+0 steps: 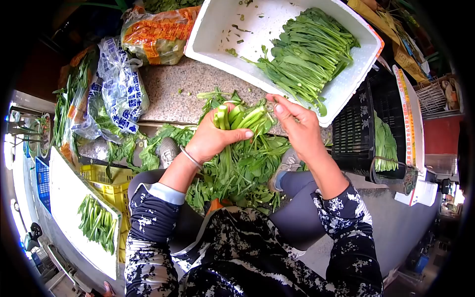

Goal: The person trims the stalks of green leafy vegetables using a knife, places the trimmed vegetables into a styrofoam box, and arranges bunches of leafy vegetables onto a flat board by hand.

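1. White foam box (pixel 257 37): it stood tilted at the far side, with a row of leafy greens (pixel 316 57) lying in its right part and bits of leaf scattered on its bare floor.
2. Just on the near side of the box, the left hand (pixel 210 140) was closed around a bunch of green stems (pixel 240 118), its thumb laid across them (a bracelet (pixel 192 157) circled that wrist).
3. Nearer the box's near edge, the right hand (pixel 300 123) was half open beside the bunch, fingers curled; whether it pinched anything, I could not tell.
4. Farther toward the person from the box, loose leafy greens (pixel 232 175) lay heaped between the shoes.
5. Left of the box were an orange-printed bag (pixel 166 34) and a blue-printed bag (pixel 123 89).
6. Right of the box, a black crate (pixel 352 123) held more greens (pixel 385 143).
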Tool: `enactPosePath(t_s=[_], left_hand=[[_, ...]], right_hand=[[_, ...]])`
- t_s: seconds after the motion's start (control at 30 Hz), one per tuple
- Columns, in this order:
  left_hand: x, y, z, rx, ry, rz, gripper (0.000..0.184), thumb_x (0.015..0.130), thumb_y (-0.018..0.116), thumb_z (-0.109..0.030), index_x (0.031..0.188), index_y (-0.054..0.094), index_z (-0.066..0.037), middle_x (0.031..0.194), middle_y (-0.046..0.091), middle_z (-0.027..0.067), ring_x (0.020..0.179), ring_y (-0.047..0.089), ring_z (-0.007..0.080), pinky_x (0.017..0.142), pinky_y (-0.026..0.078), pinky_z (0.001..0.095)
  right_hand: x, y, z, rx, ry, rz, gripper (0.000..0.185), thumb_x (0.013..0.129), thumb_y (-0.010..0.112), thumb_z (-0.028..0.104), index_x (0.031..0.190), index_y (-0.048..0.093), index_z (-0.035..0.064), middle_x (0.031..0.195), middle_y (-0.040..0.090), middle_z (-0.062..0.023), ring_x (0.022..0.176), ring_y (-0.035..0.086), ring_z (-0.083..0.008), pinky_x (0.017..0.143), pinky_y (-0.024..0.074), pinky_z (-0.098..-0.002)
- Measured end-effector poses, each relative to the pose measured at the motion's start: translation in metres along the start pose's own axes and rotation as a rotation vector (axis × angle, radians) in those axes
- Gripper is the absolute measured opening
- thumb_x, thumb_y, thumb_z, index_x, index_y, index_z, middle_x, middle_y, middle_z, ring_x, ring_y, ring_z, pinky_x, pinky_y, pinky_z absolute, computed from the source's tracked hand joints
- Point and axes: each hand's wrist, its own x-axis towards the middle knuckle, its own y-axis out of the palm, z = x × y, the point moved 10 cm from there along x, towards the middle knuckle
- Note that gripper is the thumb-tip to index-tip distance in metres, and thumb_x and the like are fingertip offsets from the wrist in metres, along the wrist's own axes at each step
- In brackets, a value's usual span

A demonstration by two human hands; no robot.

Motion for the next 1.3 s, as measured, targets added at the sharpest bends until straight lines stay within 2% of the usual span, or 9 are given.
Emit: enactPosePath(t_s=[0.13,0.5,0.57,0.77,0.83,0.9,0.97,1.2,1.3], left_hand=[[0.002,0.001,-0.001,0.016,-0.003,-0.013,0.039,0.065,0.077,-0.005,0.095,0.052,-0.005,0.083,0.056,-0.0031,0.076,0.051,0.0064,0.070,0.044,0.0222],[0.005,-0.020,-0.008,0.481,-0.009,0.016,0.048,0.065,0.078,-0.008,0.104,0.052,0.003,0.108,0.060,0.0122,0.093,0.058,0.0150,0.083,0.046,0.0290],[0.000,-0.003,-0.002,0.224,-0.018,0.112,0.050,0.060,0.083,-0.015,0.099,0.055,0.000,0.088,0.062,0.0033,0.079,0.056,0.0107,0.073,0.047,0.0246],[-0.002,0.016,0.013,0.072,-0.126,0.166,0.040,0.065,0.078,-0.005,0.097,0.054,-0.001,0.085,0.060,0.0011,0.076,0.055,0.0086,0.071,0.047,0.0242],[-0.004,0.016,0.018,0.055,-0.167,0.165,0.038,0.066,0.076,-0.004,0.097,0.054,0.000,0.085,0.060,0.0011,0.076,0.055,0.0085,0.071,0.047,0.0237],[-0.002,0.008,0.016,0.089,-0.119,0.094,0.032,0.069,0.073,-0.004,0.096,0.056,0.001,0.084,0.061,0.0012,0.074,0.055,0.0082,0.070,0.046,0.0223],[0.002,-0.002,0.017,0.143,-0.098,0.061,0.030,0.069,0.073,-0.006,0.094,0.058,0.001,0.083,0.061,0.0010,0.071,0.054,0.0077,0.067,0.046,0.0217],[0.007,-0.020,0.002,0.215,-0.039,-0.101,0.029,0.069,0.073,-0.008,0.092,0.058,0.001,0.081,0.061,0.0009,0.069,0.054,0.0065,0.065,0.047,0.0219],[0.008,-0.022,0.003,0.247,0.012,-0.118,0.032,0.067,0.074,-0.009,0.092,0.058,0.002,0.081,0.062,0.0029,0.070,0.055,0.0076,0.065,0.047,0.0230]], right_hand=[[-0.005,0.011,-0.002,0.264,0.036,-0.036,0.038,0.081,0.065,0.022,0.112,0.058,0.0020,0.076,0.062,-0.0054,0.064,0.056,-0.0073,0.056,0.0440,-0.0212],[-0.002,0.023,-0.033,-0.008,0.220,0.259,0.021,0.080,0.064,0.011,0.098,0.062,-0.0009,0.074,0.063,-0.0061,0.062,0.060,-0.0101,0.059,0.0467,-0.0231],[-0.008,0.040,-0.027,0.137,0.217,0.326,0.022,0.081,0.063,0.007,0.100,0.060,-0.0030,0.076,0.063,-0.0062,0.065,0.060,-0.0108,0.061,0.0472,-0.0238],[0.021,0.021,-0.026,0.052,0.110,0.290,0.024,0.082,0.063,0.016,0.100,0.061,0.0013,0.080,0.064,-0.0047,0.063,0.058,-0.0086,0.060,0.0470,-0.0246],[0.064,-0.057,-0.040,-0.410,0.114,-0.096,0.026,0.082,0.064,0.021,0.104,0.061,0.0075,0.084,0.066,-0.0028,0.067,0.058,-0.0068,0.062,0.0472,-0.0261],[0.086,-0.129,-0.040,-1.005,0.028,-0.476,0.030,0.082,0.059,0.020,0.111,0.059,0.0109,0.103,0.062,-0.0109,0.088,0.061,-0.0237,0.074,0.0477,-0.0353],[0.107,-0.172,-0.081,-1.136,0.051,-0.522,0.032,0.080,0.060,0.016,0.112,0.058,0.0125,0.108,0.058,-0.0131,0.095,0.057,-0.0310,0.077,0.0467,-0.0394],[0.124,-0.210,-0.129,-1.140,0.239,-0.492,0.026,0.078,0.061,0.016,0.104,0.062,0.0161,0.097,0.063,-0.0101,0.086,0.059,-0.0311,0.072,0.0476,-0.0406],[0.130,-0.221,-0.117,-0.973,0.028,-0.606,0.018,0.078,0.062,0.017,0.095,0.065,0.0110,0.085,0.065,-0.0116,0.074,0.062,-0.0310,0.067,0.0485,-0.0384]])
